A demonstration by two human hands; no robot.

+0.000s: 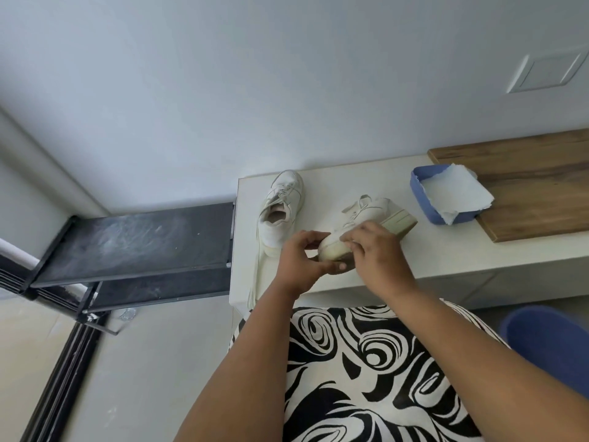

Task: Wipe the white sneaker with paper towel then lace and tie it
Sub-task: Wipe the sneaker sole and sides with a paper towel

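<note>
Both hands are on the white sneaker (366,224), which lies tipped on its side on the white counter (462,250), its pale sole edge turned toward the camera. The left hand (298,263) curls round the near end of the shoe: thumb tucked under the sole, the other fingers bent over the top edge, a proper grip. The right hand (376,253) lies over the side of the shoe just beside those left fingertips, its fingers bent and pressing down against the sole rim; whether a scrap of paper towel sits under them cannot be told from here. Beyond the left fingers stands the second sneaker (280,212), upright with its opening showing, and a loose lace (256,282) trails off it toward the counter's near edge. Past the right fingers, well apart, a blue tray (420,196) holds a torn sheet of paper towel (455,196), beside a wooden board (535,193).
</note>
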